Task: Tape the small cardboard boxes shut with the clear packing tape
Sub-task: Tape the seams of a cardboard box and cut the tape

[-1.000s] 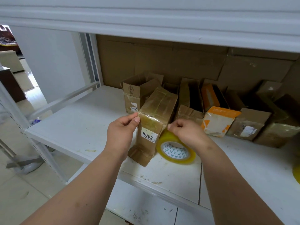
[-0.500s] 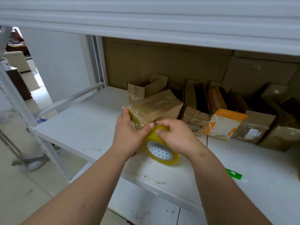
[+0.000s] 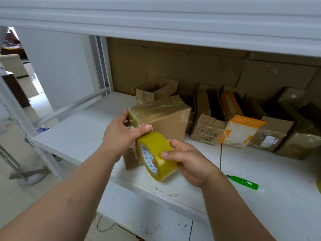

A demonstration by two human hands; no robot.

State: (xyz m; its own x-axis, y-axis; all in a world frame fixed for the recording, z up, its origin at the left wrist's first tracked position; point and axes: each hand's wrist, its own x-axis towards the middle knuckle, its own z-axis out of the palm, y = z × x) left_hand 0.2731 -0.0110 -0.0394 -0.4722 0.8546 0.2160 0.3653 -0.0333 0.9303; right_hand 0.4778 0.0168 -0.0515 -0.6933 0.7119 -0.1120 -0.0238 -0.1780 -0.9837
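At the centre of the frame the left hand (image 3: 121, 132) is gripping the near left end of a taped cardboard box (image 3: 161, 117), fingers (image 3: 125, 115) curling over its top corner and the thumb lying along its front edge, the box standing on the white shelf (image 3: 78, 129). Just right and lower, the right hand (image 3: 189, 162) is holding a yellowish tape roll (image 3: 156, 153) on edge, fingers wrapping round its rim, the roll touching the box's lower front. Along the back right a row of small boxes (image 3: 241, 129) is leaning. At lower right a green cutter (image 3: 243, 182) is lying on the shelf.
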